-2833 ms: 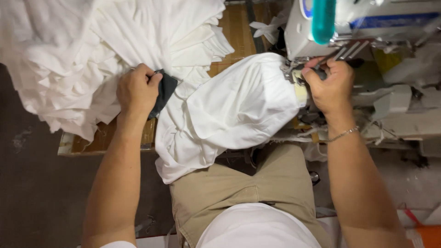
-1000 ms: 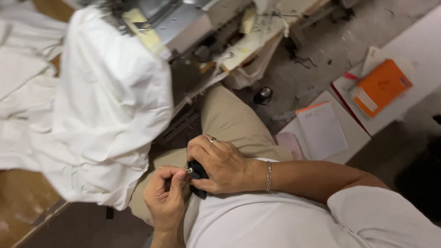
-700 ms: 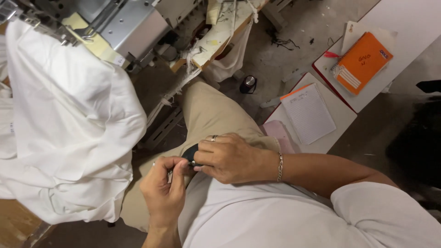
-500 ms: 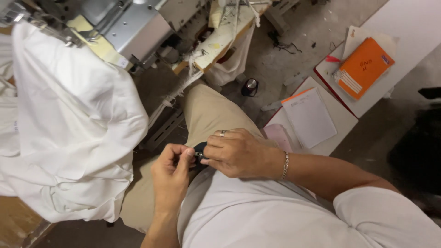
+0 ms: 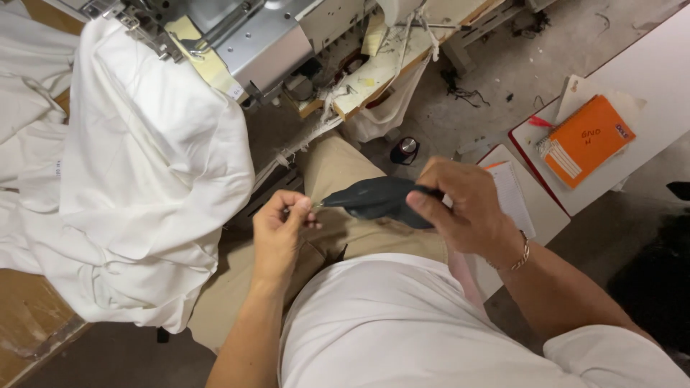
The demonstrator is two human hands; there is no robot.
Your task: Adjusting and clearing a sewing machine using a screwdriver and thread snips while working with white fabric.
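My right hand [image 5: 463, 208] grips a small dark piece of fabric [image 5: 374, 197] over my lap. My left hand [image 5: 282, 231] pinches something tiny at the fabric's pointed left tip; what it is cannot be made out. Both hands hover above my khaki trousers [image 5: 338, 169]. A large white garment [image 5: 144, 179] drapes off the sewing machine [image 5: 244, 36] to the left of my hands.
An orange notebook [image 5: 586, 140] and a white notepad [image 5: 512, 197] lie on white surfaces at the right. A small round black-and-silver object [image 5: 406, 149] sits on the concrete floor. More white cloth [image 5: 29, 86] is piled on the wooden table at the left.
My hands left the white garment and machine and came to my lap with the dark fabric. In the last half second they moved apart, stretching the fabric out between them.
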